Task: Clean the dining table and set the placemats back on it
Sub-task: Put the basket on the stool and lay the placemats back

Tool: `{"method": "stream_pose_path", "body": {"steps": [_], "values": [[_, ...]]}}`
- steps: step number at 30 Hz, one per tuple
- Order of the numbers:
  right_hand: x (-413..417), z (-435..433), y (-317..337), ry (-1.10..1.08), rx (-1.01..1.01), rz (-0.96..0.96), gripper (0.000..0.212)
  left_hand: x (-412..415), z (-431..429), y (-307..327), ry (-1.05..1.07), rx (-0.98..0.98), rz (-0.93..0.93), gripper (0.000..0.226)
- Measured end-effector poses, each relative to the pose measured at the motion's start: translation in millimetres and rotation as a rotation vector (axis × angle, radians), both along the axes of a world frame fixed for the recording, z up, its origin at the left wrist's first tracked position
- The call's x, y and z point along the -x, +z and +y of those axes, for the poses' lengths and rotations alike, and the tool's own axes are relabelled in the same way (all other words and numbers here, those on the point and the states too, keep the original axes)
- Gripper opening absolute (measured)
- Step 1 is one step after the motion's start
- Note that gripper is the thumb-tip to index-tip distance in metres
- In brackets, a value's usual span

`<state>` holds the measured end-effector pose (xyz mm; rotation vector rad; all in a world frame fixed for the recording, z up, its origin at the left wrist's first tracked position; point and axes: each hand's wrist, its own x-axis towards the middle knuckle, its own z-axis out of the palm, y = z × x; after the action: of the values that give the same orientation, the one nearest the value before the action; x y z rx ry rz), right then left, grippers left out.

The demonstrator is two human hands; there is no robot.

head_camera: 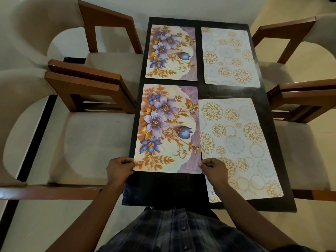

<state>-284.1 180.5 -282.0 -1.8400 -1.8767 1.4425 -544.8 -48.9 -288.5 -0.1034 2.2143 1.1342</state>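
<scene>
Floral placemat (167,128) on table (163,190), left hand (119,170) pinching near-left corner, right hand (214,168) pinching near-right corner

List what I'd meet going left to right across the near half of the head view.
near left chair → left hand → near floral placemat → right hand → near gold-circle placemat → near right chair

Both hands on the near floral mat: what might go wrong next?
1. The near floral placemat, pinched by the left hand and right hand at its near corners, meets the gold-circle placemat along its right edge; sliding could nudge or overlap it.
2. Its left edge sits at the table edge and may overhang.
</scene>
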Motion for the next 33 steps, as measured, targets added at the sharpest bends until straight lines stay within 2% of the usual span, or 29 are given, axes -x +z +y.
{"method": "stream_pose_path", "body": {"steps": [14, 33], "values": [[1.6, 0.8, 3.9, -0.032, 0.055, 0.040, 0.007, -0.1, 0.0, -4.2, -0.026, 0.031, 0.020, 0.014], [1.8, 2.2, 1.7, 0.015, 0.020, 0.001, 0.008, -2.1, 0.4, 1.5, -0.085, 0.077, 0.084, 0.015]]}}
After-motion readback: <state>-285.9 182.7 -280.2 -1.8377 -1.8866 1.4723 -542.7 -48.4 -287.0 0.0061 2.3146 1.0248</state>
